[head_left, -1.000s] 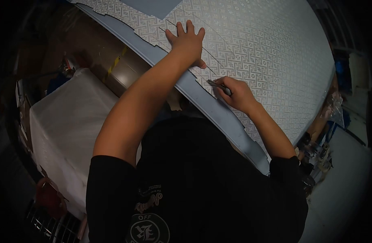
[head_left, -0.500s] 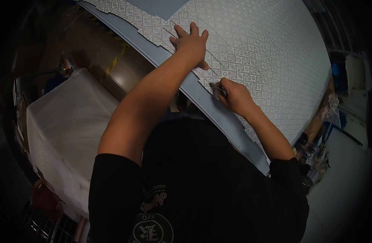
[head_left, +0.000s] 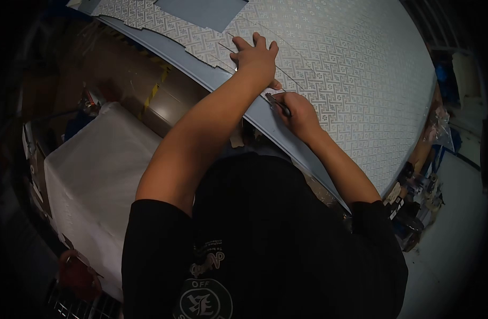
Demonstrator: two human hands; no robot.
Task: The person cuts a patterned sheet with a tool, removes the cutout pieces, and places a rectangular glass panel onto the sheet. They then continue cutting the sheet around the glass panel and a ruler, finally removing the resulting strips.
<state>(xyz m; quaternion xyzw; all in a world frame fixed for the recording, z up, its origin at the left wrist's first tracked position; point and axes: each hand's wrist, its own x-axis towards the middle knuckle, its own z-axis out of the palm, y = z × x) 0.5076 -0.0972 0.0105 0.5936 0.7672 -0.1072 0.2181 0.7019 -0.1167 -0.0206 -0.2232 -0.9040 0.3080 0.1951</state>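
Note:
My left hand lies flat on a pale sheet with a woven-look pattern, its fingers spread. Long straight dark lines cross the sheet beside and beneath that hand. Close to its thumb, my right hand is closed around a slim dark-handled tool that resembles a utility knife. The tool's tip meets the sheet's near edge, where a blue-grey strip runs along the border. Whether a blade shows at the tip, I cannot make out.
A blue-grey flat piece lies on the sheet's far side. At left stands a box-shaped object under a whitish cover. Yellow-black tape marks a brown surface. Assorted items and clear plastic are at right.
My right hand has moved up and left along the sheet's edge with the tool, closer to my left thumb. My left hand stays spread on the sheet. The view has shifted slightly.

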